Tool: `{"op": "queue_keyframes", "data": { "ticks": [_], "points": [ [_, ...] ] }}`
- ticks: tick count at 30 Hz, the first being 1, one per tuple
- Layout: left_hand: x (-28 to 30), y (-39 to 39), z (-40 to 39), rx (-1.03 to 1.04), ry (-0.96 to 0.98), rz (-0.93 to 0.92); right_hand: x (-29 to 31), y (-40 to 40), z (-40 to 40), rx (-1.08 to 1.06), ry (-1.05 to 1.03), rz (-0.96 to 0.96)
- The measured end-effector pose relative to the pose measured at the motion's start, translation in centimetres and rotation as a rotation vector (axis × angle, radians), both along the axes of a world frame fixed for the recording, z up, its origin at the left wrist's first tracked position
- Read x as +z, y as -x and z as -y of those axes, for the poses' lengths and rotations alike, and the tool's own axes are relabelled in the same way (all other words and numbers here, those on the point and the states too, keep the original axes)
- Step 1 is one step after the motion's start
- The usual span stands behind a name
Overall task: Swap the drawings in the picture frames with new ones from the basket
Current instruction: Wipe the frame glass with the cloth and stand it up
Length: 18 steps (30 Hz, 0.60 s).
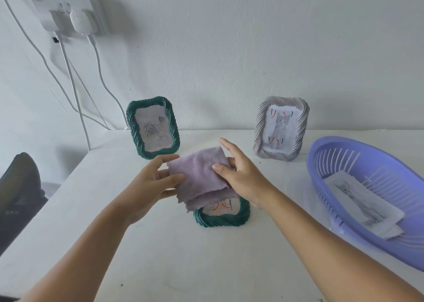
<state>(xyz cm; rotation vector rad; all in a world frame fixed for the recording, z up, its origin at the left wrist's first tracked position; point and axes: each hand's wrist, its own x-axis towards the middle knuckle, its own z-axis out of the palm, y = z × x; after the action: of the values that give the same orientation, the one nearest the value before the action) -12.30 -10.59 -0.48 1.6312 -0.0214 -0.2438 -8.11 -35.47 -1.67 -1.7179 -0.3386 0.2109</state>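
Observation:
A folded lilac cloth [202, 175] is held above the middle of the white table [174, 251]. My left hand [153, 182] pinches its left edge between thumb and fingers. My right hand [241, 178] pinches its right side with the thumb on top and the forefinger stretched out. Under the cloth a green frame [222, 217] is partly hidden, with red and black marks showing on its drawing. Another green frame [152, 127] with a rose drawing stands at the back left. A grey frame [281, 129] with a cat drawing stands at the back right. The purple basket [358, 155] at the right holds loose drawings [367, 203].
A wall socket [71, 15] with plugs and white cables hangs at the upper left. A dark object [18, 191] sits past the table's left edge. The wall runs close behind the two standing frames.

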Motion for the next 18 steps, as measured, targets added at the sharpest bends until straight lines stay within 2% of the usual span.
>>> {"op": "queue_keyframes", "data": {
  "ticks": [6, 10, 12, 14, 18],
  "points": [
    [-0.2, 0.4, 3.2, 0.013, 0.025, -0.083, -1.3, 0.1, 2.7, 0.036, 0.064, -0.141],
    [-0.7, 0.6, 4.4, 0.019, 0.097, -0.166, -1.4, -0.1, 5.3, 0.106, -0.004, -0.284],
    [-1.0, 0.2, 5.0, 0.042, 0.069, -0.180, -1.5, -0.4, 6.1, 0.075, 0.034, -0.257],
    [-1.5, -0.7, 5.4, 0.092, -0.083, -0.139, -1.8, -0.7, 6.0, 0.001, 0.205, -0.157],
    [-2.9, -2.4, 6.3, 0.042, -0.640, 0.063, -2.6, -1.5, 5.1, -0.106, 0.512, 0.035]
  ]
}}
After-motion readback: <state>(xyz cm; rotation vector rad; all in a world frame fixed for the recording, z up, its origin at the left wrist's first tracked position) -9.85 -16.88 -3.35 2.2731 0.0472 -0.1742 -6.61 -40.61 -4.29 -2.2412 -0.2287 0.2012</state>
